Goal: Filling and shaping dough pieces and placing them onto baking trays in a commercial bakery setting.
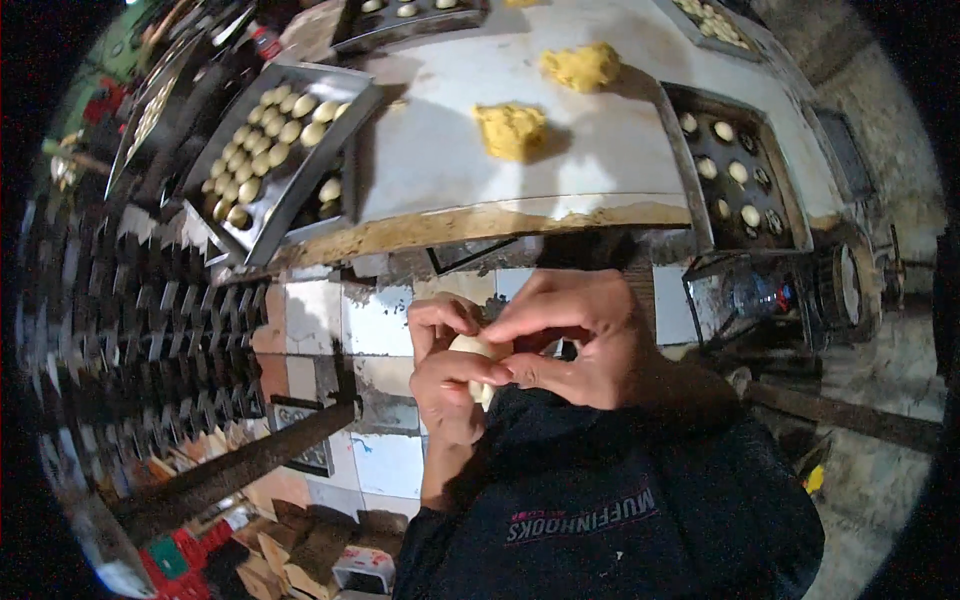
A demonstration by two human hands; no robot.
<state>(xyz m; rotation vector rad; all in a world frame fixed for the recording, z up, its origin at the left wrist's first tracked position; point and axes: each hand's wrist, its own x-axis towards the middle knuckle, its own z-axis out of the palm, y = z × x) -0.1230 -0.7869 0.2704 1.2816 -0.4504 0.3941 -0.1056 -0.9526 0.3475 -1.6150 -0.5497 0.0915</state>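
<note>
Two hands working over a table's near edge. The dough ball [478, 346] is sitting between them, in front of the black shirt [600, 465] and off the table [425, 160]. The left hand [442, 372] is cupping it from the left, fingers curling narrowly around it and thumb lying across its near side, probably so that the soft piece is being supported without being flattened. The right hand [592, 338] is meeting it from the right, forefinger and thumb drawn in narrowly at its surface, seemingly because fingertips are giving finer control there; what its remaining fingers are doing cannot be told.

Beyond, two yellow lumps [511, 131] [582, 67] are resting apart on the tabletop, perhaps so that they are not sticking together. In the right tray [686, 165], pale pieces [724, 131] are standing well spaced, presumably to avoid touching. The left tray [313, 168] is holding a denser crowd of balls [278, 154] and is lying askew, partly covering another tray [347, 190], which is apparently saving table space.
</note>
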